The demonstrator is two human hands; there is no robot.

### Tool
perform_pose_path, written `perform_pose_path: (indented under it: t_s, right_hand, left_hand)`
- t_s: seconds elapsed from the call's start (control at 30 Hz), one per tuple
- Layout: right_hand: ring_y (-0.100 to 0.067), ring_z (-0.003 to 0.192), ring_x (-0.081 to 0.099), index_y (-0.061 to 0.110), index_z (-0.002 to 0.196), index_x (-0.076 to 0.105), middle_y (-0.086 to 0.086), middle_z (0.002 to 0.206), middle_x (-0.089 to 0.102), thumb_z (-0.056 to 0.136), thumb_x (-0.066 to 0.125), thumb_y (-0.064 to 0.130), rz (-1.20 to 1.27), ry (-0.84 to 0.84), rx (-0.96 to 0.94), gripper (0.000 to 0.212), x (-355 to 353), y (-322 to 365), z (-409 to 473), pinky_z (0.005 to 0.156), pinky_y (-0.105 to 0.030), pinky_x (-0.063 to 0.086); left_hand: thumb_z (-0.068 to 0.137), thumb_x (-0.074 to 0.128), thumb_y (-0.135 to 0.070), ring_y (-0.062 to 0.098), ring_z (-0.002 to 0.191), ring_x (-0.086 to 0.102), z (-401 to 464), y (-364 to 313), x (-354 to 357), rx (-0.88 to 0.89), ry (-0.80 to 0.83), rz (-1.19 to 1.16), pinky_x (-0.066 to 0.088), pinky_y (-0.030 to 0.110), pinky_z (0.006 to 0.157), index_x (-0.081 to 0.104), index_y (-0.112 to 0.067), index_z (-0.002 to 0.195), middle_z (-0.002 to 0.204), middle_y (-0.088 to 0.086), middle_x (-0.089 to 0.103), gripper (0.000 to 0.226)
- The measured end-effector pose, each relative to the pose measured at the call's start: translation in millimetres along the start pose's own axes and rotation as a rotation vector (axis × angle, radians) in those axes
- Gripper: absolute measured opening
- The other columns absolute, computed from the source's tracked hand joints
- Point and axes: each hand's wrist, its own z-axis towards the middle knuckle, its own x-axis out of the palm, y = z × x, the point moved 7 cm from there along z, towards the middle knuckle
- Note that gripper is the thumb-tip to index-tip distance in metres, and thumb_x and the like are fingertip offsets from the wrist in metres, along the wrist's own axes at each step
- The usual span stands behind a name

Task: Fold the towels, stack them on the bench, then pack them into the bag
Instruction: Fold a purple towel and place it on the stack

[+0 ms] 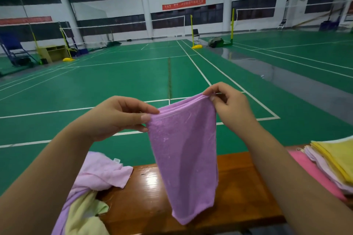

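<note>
Folding is the step now: our left hand [116, 118] and right hand [227, 105] each pinch a top corner of the purple towel [183, 150], hanging above the bench [238, 183]. Next we should probably halve it, then lay it on the folded stack [332, 164] at the bench's right end.

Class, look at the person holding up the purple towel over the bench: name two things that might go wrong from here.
1. The purple towel hangs from fingertip pinches by the left hand and right hand; its layered top edge could slip apart.
2. The loose towels spill over the bench edge and might slide to the floor.
</note>
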Motion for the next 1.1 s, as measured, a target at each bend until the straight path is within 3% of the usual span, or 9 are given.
perform_pose_path:
  t_s: [0.13,0.23,0.4,0.5,0.63,0.8,0.9,0.97,1.1]
  right_hand:
    - [-0.007,0.084,0.062,0.032,0.081,0.061,0.014,0.086,0.065,0.091,0.05,-0.001,0.02,-0.006,0.004,0.036,-3.7,2.0,0.3,0.078,-0.021,0.052]
    - [0.003,0.082,0.06,0.028,0.084,0.063,0.016,0.087,0.064,0.091,0.051,-0.001,0.037,0.033,0.013,0.032,-0.4,2.6,-2.0,0.08,-0.017,0.052]
    - [0.005,0.082,0.059,0.024,0.088,0.064,0.015,0.089,0.064,0.092,0.052,0.0,0.065,0.049,0.029,0.026,-0.9,-0.9,-5.3,0.078,-0.012,0.05]
    - [0.004,0.084,0.059,0.022,0.091,0.065,0.015,0.089,0.063,0.092,0.052,0.001,0.047,0.046,0.039,0.024,-1.6,-4.7,-6.5,0.078,-0.011,0.05]
    - [0.002,0.085,0.059,0.019,0.093,0.065,0.014,0.09,0.063,0.093,0.052,0.002,0.05,0.057,0.039,0.022,0.2,-4.1,-8.6,0.077,-0.009,0.05]
    - [0.0,0.087,0.06,0.02,0.092,0.065,0.013,0.091,0.063,0.093,0.052,0.002,0.049,0.075,0.048,0.021,5.7,-5.1,-10.3,0.074,-0.009,0.05]
    - [-0.001,0.085,0.06,0.019,0.092,0.066,0.013,0.09,0.064,0.093,0.052,0.002,0.055,0.08,0.064,0.021,5.7,-5.0,-8.8,0.073,-0.01,0.051]
    - [-0.001,0.084,0.061,0.019,0.09,0.066,0.012,0.09,0.064,0.093,0.052,0.001,0.069,0.072,0.071,0.023,3.5,-4.1,-8.0,0.074,-0.011,0.052]
    - [-0.002,0.086,0.061,0.024,0.086,0.065,0.012,0.091,0.065,0.092,0.053,0.0,0.075,0.07,0.078,0.028,-2.6,-2.9,-8.2,0.078,-0.017,0.054]
  left_hand:
    - [0.043,0.091,-0.048,0.011,0.083,0.07,-3.2,-3.9,1.1,-0.026,-0.022,0.227,0.053,0.017,0.078,0.078,-0.026,0.091,0.094,0.004,0.075,0.055]
    - [0.069,0.08,-0.012,0.006,0.072,0.069,3.1,-0.4,-1.0,-0.043,-0.132,0.319,0.053,0.013,0.07,0.076,-0.016,0.087,0.082,0.0,0.075,0.018]
    - [0.082,0.068,0.007,0.009,0.069,0.065,9.9,4.7,-4.5,0.009,-0.217,0.519,0.055,0.015,0.067,0.064,-0.018,0.087,0.083,0.007,0.068,0.026]
    - [0.079,0.07,0.006,0.007,0.075,0.063,12.1,5.8,-1.4,0.047,-0.205,0.627,0.052,0.018,0.078,0.062,-0.024,0.088,0.089,0.003,0.069,0.033]
    - [0.08,0.069,0.004,0.002,0.074,0.06,13.1,8.0,1.5,0.071,-0.215,0.685,0.048,0.012,0.075,0.062,-0.03,0.085,0.089,0.0,0.069,0.035]
    - [0.08,0.069,0.0,0.01,0.072,0.059,13.8,15.5,0.3,0.066,-0.196,0.669,0.051,0.03,0.075,0.062,-0.023,0.08,0.084,0.001,0.068,0.024]
    - [0.073,0.072,-0.025,0.012,0.067,0.055,14.1,21.4,4.0,0.03,-0.131,0.558,0.046,0.034,0.069,0.061,-0.026,0.08,0.077,0.008,0.067,0.014]
    - [0.065,0.068,-0.043,0.019,0.07,0.052,14.4,25.1,3.9,0.031,-0.112,0.514,0.043,0.037,0.07,0.059,-0.028,0.084,0.086,0.024,0.065,0.026]
    - [0.063,0.069,-0.044,0.02,0.073,0.049,12.0,20.7,4.8,0.084,-0.123,0.443,0.04,0.038,0.072,0.058,-0.027,0.082,0.087,0.026,0.06,0.028]
